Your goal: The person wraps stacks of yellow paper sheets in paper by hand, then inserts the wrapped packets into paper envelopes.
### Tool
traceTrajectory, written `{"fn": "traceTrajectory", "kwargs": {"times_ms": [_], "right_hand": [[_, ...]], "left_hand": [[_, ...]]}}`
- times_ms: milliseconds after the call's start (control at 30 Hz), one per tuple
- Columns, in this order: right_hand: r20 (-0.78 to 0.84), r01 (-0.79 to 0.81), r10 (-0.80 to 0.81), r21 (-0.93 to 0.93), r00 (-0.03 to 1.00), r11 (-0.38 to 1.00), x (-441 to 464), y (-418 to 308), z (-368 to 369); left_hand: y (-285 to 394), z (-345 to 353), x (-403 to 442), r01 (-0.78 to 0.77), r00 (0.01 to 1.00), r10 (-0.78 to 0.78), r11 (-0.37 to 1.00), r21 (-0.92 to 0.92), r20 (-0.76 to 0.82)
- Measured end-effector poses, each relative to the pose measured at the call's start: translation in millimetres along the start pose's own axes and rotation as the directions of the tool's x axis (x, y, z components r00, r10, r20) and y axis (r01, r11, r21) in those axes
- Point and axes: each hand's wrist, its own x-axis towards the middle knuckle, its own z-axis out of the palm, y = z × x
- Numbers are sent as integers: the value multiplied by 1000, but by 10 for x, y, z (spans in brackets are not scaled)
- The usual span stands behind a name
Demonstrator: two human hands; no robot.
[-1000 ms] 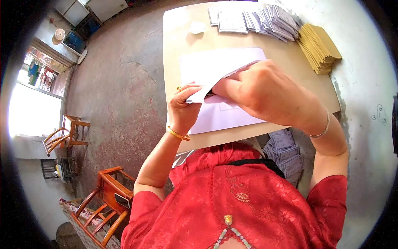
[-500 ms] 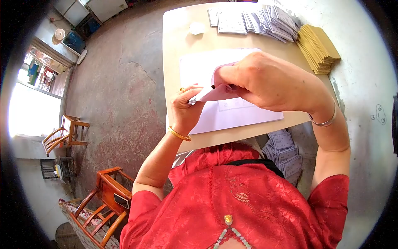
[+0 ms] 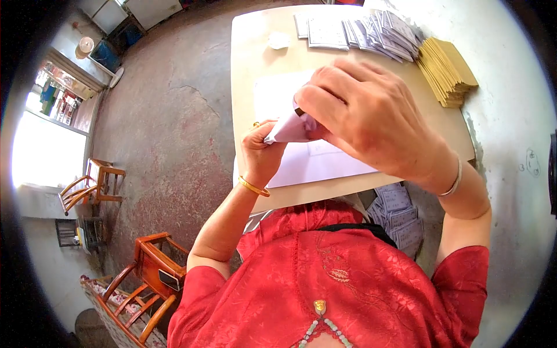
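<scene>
My left hand [image 3: 261, 148] pinches the narrow end of a folded paper [image 3: 288, 129], which is pale purple and bent into a cone shape. My right hand [image 3: 360, 113] is at the paper's wider end, its fingers curled against it. A small dark strip shows at the paper's upper edge, beside my right fingers. Under both hands, white sheets [image 3: 325, 165] with a faint printed box lie on the table.
The table [image 3: 246, 58] bears a crumpled white item [image 3: 278, 40], printed packets [image 3: 328, 33] and a stack of yellow envelopes [image 3: 447, 64]. More packets [image 3: 400, 214] lie below its near right edge. A wooden chair [image 3: 159, 267] stands lower left, another [image 3: 101, 180] farther left. A wall runs along the right.
The paper has gone from a wide, open fold to a tighter cone. My right hand has turned, its knuckles now higher, while my left hand has kept its pinch.
</scene>
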Motion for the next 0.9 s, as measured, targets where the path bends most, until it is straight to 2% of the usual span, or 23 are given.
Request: {"fn": "traceTrajectory", "kwargs": {"times_ms": [67,167,267,300,433,500,600,767,900], "right_hand": [[-130,51,-67,-122,989,991,-12,-56,18],[-176,22,-61,-216,982,976,-112,-109,68],[-39,60,-69,-197,997,979,-231,-92,74],[-42,71,-80,-175,996,982,-257,-78,107],[16,-36,36,-52,999,998,-357,-87,186],[73,-90,89,12,993,996,-383,-132,179],[114,-121,122,-11,986,993,-448,-143,263],[35,-43,42,30,999,999,-480,-130,456],[92,-1,-9,104,996,995,-474,-75,465]], "left_hand": [[103,14,4,-22,1000,22,1000,1,-23],[133,43,8,-52,998,52,999,2,-44],[147,71,15,-59,997,58,998,-13,-56],[145,70,15,-50,997,49,998,-22,-55],[100,100,2,23,997,-32,991,-131,-66],[49,100,-8,28,998,-35,992,-120,-61],[53,100,-3,1,999,-2,1000,-31,-41],[124,78,28,-157,988,155,983,95,28],[161,85,-10,-92,995,88,990,105,50]]}}
